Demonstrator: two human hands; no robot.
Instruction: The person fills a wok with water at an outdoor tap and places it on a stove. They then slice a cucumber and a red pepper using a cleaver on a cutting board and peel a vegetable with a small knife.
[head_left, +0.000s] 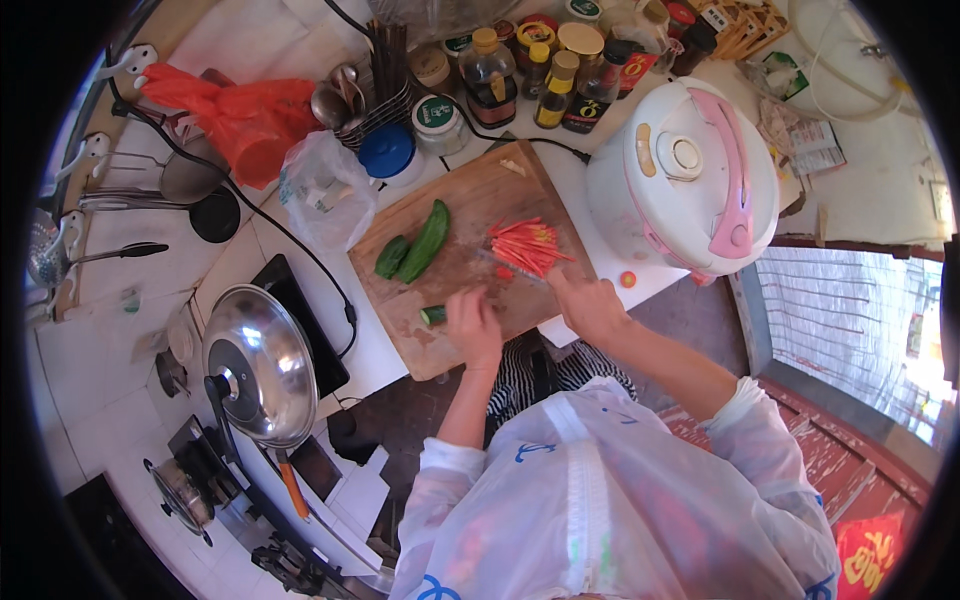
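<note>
My right hand (592, 306) is closed around the handle of a kitchen knife. Its narrow blade (516, 268) lies along the near edge of a heap of thin orange-red strips, probably carrot (527, 246), on the wooden cutting board (480, 202). Slightly blurred, my left hand (475, 324) is over the board's near side with its fingers bent down. A short cut piece of cucumber (433, 315) shows at those fingertips; whether they grip it is hidden. Farther left on the board lie a long cucumber piece (426, 241) and a shorter one (391, 257).
A white and pink rice cooker (679, 180) stands right of the board, a small orange-red slice (628, 280) near it. Bottles and jars (491, 79) line the back. Left are a plastic bag (326, 191), a black cable (300, 255) and a lidded pan (262, 367).
</note>
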